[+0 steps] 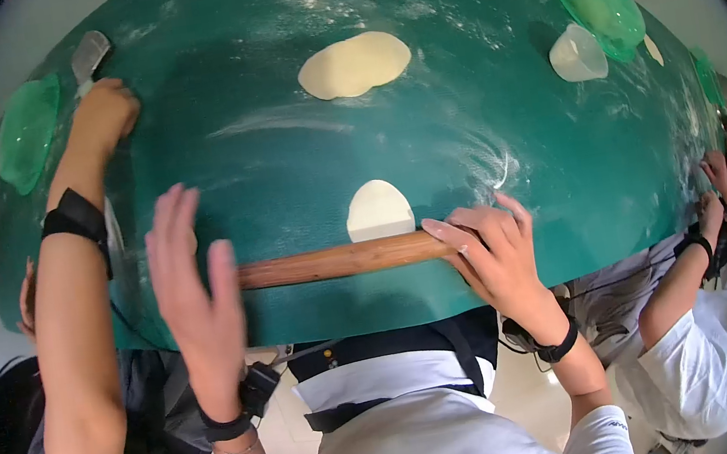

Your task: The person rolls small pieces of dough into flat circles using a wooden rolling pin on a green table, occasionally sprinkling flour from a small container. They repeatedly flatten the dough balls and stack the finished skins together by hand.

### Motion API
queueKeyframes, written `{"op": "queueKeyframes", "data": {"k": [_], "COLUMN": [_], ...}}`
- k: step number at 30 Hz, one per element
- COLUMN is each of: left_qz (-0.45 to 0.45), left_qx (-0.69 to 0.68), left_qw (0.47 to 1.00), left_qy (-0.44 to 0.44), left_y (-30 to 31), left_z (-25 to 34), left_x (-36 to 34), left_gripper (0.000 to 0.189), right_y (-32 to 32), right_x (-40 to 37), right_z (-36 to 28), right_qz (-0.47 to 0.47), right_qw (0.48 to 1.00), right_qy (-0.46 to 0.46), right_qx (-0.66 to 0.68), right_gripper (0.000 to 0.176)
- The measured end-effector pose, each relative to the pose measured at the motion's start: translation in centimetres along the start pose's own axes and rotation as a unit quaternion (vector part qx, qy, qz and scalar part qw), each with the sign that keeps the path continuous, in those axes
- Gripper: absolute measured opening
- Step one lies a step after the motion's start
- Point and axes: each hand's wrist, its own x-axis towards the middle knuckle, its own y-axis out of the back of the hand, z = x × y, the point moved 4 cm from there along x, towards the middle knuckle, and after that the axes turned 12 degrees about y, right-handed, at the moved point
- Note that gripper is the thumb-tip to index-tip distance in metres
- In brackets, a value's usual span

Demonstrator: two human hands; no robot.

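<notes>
A wooden rolling pin [340,261] lies crosswise near the table's front edge, overlapping the lower part of a small piece of flattened dough [379,209]. My right hand [499,252] grips the pin's right end, thumb along the wood and fingers curled over it. At the other end, my left hand [195,288] is raised and slightly blurred, its fingers stretched upward and thumb apart. The pin's left tip is hidden beside that thumb. Farther up the table lies a larger, wavy-edged sheet of dough [354,66].
Flour streaks mark the green table [266,194]. On the left, a co-worker's hand [104,110] holds a scraper [90,55] beside a green bowl [30,134]. At the right are a translucent cup [578,54] and another green bowl [597,6]. Another person's hands [714,192] rest by the right edge.
</notes>
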Motion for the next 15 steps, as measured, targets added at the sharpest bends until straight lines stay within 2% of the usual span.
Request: {"op": "queueKeyframes", "data": {"k": [2, 4, 6, 8, 11, 13, 15], "left_qz": [0.071, 0.069, 0.032, -0.049, -0.253, -0.363, -0.387], "left_qx": [0.007, 0.063, 0.112, 0.163, 0.213, 0.187, 0.140], "left_qw": [0.994, 0.984, 0.983, 0.982, 0.940, 0.890, 0.870], "left_qy": [0.088, 0.150, 0.139, 0.081, -0.083, -0.203, -0.272], "left_y": [0.9, 1.3, 2.0, 2.1, 1.9, 3.0, 4.8], "left_z": [-5.4, -10.2, -12.6, -13.6, -12.1, -9.9, -7.2], "left_x": [0.2, 1.0, 4.3, 10.7, 22.0, 23.9, 21.4], "left_gripper": [0.048, 0.051, 0.048, 0.046, 0.043, 0.042, 0.042], "right_y": [0.0, -0.1, 0.1, -0.1, -0.1, -0.1, -0.1], "right_x": [-0.2, -0.1, -0.3, -0.1, 0.0, 0.2, 0.3], "right_z": [0.1, 0.1, -0.1, -0.1, -0.2, -0.3, -0.1], "right_qz": [0.005, 0.006, 0.003, 0.007, 0.006, 0.000, -0.003], "right_qw": [1.000, 1.000, 1.000, 1.000, 1.000, 1.000, 1.000], "right_qy": [-0.007, -0.005, -0.005, -0.003, -0.004, -0.007, -0.008], "right_qx": [-0.008, -0.006, 0.000, 0.005, 0.011, 0.013, 0.019], "right_gripper": [0.055, 0.056, 0.056, 0.056, 0.056, 0.057, 0.058]}}
